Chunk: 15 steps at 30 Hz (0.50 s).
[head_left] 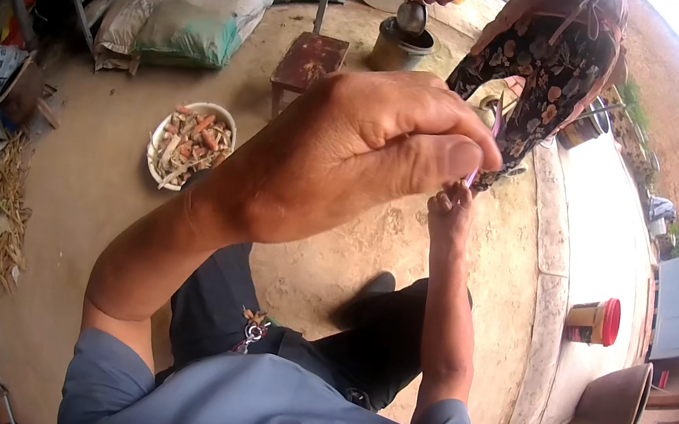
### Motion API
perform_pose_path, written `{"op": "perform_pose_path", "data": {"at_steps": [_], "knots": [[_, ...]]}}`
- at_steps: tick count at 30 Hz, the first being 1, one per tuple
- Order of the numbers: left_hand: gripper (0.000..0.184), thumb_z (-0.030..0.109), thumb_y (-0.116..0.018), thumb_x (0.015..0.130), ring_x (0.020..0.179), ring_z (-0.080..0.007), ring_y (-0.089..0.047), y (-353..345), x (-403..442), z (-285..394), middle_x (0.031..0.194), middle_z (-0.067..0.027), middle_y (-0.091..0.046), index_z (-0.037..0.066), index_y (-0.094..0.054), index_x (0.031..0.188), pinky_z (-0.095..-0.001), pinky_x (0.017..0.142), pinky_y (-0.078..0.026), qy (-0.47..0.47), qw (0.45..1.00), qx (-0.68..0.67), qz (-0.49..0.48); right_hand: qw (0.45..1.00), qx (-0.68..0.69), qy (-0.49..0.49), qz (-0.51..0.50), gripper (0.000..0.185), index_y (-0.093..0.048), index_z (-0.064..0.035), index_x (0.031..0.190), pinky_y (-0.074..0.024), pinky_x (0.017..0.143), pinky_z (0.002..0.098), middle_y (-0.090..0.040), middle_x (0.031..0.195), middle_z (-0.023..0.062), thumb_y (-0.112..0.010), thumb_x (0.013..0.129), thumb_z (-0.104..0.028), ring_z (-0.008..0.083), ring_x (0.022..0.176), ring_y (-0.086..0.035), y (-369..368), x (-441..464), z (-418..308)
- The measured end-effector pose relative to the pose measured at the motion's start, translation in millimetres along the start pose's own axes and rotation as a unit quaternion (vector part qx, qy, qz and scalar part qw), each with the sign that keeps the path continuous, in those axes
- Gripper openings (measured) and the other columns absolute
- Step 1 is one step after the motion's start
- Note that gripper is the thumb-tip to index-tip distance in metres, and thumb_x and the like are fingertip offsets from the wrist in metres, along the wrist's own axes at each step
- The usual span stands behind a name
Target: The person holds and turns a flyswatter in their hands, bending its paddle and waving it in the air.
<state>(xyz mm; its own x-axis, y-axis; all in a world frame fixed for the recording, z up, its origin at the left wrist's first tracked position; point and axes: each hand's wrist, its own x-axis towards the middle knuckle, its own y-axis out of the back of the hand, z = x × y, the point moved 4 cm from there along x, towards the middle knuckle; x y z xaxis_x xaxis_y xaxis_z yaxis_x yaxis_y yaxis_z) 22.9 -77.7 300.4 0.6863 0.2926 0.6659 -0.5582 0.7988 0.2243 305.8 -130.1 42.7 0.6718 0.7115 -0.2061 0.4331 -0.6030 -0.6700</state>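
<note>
My left hand (382, 153) is raised close to the camera, its thumb and fingers pinched together on a thin purple-pink strip (472, 178). Part of the strip also shows above the fingertips. Lower and farther off, my right hand (451, 215) is closed with its fingertips at the strip's lower end. The strip's exact kind is too small to make out, and my left hand hides some of it.
A white basin (152, 153) of reddish and pale chunks sits on the floor. Beyond are a brown stool (311, 59), a bucket (386, 55) and full sacks (185, 12). Another person in floral trousers (541, 75) bends nearby. Rightward are a red-rimmed pail (589, 320) and a large pot (608, 402).
</note>
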Motion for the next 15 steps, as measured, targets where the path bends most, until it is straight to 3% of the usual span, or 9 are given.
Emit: {"op": "perform_pose_path", "data": {"at_steps": [1,4,6,8,11,15], "knots": [[0.03,0.023,-0.055,0.102,0.095,-0.0114,-0.062,10,-11,-25,0.101,-0.0052,-0.064,-0.001,-0.067,0.116,-0.0261,0.08,-0.051,0.123,0.992,0.002,0.009,1.0,0.0,-0.001,0.006,0.014,-0.05,-0.0089,0.091,-0.0339,0.045,0.0226,-0.049,0.085,0.0027,-0.053,0.098,-0.02,0.0088,0.055,-0.037,11,9,-4],[0.026,0.019,-0.059,0.099,0.089,-0.0102,-0.061,45,-61,-117,0.099,-0.0037,-0.063,-0.001,-0.067,0.113,-0.0263,0.077,-0.049,0.256,0.958,0.119,0.047,0.99,0.116,-0.012,-0.077,0.016,-0.057,-0.0113,0.093,-0.031,0.044,0.0236,-0.059,0.081,0.0042,-0.05,0.101,-0.024,0.008,0.044,-0.039,23,53,-23],[0.024,0.016,-0.06,0.097,0.086,-0.0117,-0.061,63,-101,-161,0.097,-0.0058,-0.064,-0.003,-0.067,0.11,-0.028,0.076,-0.049,0.299,0.924,0.232,0.046,0.982,0.138,-0.009,-0.129,0.015,-0.057,-0.0117,0.094,-0.0314,0.044,0.0243,-0.059,0.082,0.0039,-0.051,0.101,-0.024,0.0078,0.043,-0.039,20,61,-39],[0.027,0.018,-0.061,0.091,0.092,-0.0256,-0.065,75,-138,-196,0.1,-0.015,-0.067,-0.003,-0.068,0.105,-0.0353,0.083,-0.049,0.347,0.904,0.247,0.049,0.973,0.168,0.014,-0.157,0.016,-0.058,-0.011,0.095,-0.0315,0.043,0.0244,-0.06,0.083,0.0043,-0.05,0.102,-0.023,0.0076,0.042,-0.039,18,63,-49],[0.027,0.018,-0.061,0.091,0.087,-0.0225,-0.066,91,-187,-237,0.096,-0.0136,-0.068,-0.002,-0.068,0.107,-0.0342,0.079,-0.05,0.393,0.885,0.242,0.063,0.964,0.195,0.023,-0.182,0.016,-0.058,-0.01,0.095,-0.0315,0.043,0.0241,-0.06,0.083,0.0049,-0.051,0.102,-0.022,0.0072,0.042,-0.039,31,67,-51],[0.027,0.018,-0.061,0.091,0.081,-0.0192,-0.066,94,-185,-244,0.091,-0.0107,-0.069,-0.001,-0.068,0.108,-0.033,0.074,-0.051,0.435,0.875,0.185,0.104,0.975,0.194,-0.011,-0.105,0.02,-0.058,-0.0089,0.095,-0.0317,0.043,0.0232,-0.059,0.081,0.0062,-0.049,0.103,-0.025,0.0068,0.043,-0.04,34,65,-34]]}}
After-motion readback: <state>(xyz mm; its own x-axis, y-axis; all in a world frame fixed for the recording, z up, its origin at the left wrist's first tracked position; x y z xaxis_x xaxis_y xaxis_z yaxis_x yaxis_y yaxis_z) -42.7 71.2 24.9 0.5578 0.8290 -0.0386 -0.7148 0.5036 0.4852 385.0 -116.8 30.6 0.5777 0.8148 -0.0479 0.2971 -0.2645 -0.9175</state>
